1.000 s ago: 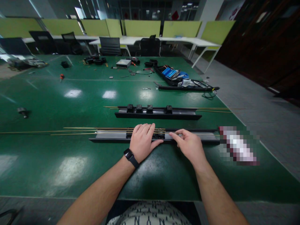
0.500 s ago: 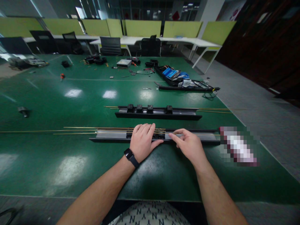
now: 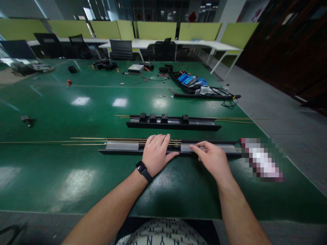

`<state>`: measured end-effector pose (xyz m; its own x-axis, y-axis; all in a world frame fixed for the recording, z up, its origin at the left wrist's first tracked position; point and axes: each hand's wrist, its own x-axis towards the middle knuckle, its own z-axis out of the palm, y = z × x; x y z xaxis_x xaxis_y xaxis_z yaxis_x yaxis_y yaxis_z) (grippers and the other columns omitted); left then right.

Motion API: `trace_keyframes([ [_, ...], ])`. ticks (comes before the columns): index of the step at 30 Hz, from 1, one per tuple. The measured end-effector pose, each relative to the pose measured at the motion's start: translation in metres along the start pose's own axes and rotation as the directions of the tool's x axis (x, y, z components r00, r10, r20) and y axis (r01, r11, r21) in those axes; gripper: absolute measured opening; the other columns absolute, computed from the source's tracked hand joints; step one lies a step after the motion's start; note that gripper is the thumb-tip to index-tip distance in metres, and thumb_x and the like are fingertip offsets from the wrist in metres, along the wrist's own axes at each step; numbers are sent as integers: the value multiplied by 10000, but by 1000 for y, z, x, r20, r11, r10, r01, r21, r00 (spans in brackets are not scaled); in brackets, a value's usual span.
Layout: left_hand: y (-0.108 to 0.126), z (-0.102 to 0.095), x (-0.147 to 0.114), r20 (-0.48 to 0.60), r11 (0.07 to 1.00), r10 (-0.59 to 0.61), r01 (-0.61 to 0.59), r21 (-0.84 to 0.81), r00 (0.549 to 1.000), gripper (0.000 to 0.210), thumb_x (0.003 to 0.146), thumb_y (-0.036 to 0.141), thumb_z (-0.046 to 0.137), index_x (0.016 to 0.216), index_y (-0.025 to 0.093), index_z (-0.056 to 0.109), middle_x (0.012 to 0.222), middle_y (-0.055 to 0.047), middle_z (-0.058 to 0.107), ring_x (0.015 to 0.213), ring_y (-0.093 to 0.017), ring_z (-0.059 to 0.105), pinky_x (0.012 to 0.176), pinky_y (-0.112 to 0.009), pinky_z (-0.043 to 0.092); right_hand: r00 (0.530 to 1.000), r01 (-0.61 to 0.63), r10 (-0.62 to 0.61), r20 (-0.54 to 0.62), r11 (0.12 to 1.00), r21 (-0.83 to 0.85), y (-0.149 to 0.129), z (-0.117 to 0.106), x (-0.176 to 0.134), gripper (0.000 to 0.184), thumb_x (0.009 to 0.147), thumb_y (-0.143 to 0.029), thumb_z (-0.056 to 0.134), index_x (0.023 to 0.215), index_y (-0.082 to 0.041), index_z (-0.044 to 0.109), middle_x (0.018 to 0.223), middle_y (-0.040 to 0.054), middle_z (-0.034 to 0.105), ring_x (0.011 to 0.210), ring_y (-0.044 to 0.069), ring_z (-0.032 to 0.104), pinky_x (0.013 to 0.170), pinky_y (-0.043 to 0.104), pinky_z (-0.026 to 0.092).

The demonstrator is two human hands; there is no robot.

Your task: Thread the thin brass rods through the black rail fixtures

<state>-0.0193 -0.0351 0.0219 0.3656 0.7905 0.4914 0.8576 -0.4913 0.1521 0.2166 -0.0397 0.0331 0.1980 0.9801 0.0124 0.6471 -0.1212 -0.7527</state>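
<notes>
My left hand (image 3: 155, 154), wearing a black watch (image 3: 143, 170), is closed over black blocks in the nearer black channel (image 3: 117, 147). Its fingers cross the brass rods; the thumb rests by the near wall. One black block (image 3: 176, 145) shows right of this hand, and part of another to its left; the rest are covered. To the right, my right hand (image 3: 213, 158) pinches a thin brass rod (image 3: 232, 148) between thumb and forefinger above the channel. Other brass rods (image 3: 87, 138) run through the blocks and stick out to the left.
Behind lies a second black channel (image 3: 173, 126) with several blocks and brass rods. A pixelated patch (image 3: 260, 160) covers something at the right end. Farther back are a bag with blue packs (image 3: 186, 80), a grey box (image 3: 136, 69) and a dark metal part (image 3: 27, 120).
My right hand has shifted a little to the right with its pinch kept. The left end of one near rod has slid right as well. My left hand stays in place.
</notes>
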Motion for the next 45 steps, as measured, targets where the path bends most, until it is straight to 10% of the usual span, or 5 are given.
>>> trace_keyframes([
  [45,0,2,-1,0,1000,-3,3,-5,1000,679,915,629,629,1369,127,572,1269,-143,685,1198,-302,611,1078,-469,407,997,74,-75,-18,996,-49,-6,9,-4,514,788,-695,722,976,-217,759,541,-23,623,527,185,608,587,304,417],
])
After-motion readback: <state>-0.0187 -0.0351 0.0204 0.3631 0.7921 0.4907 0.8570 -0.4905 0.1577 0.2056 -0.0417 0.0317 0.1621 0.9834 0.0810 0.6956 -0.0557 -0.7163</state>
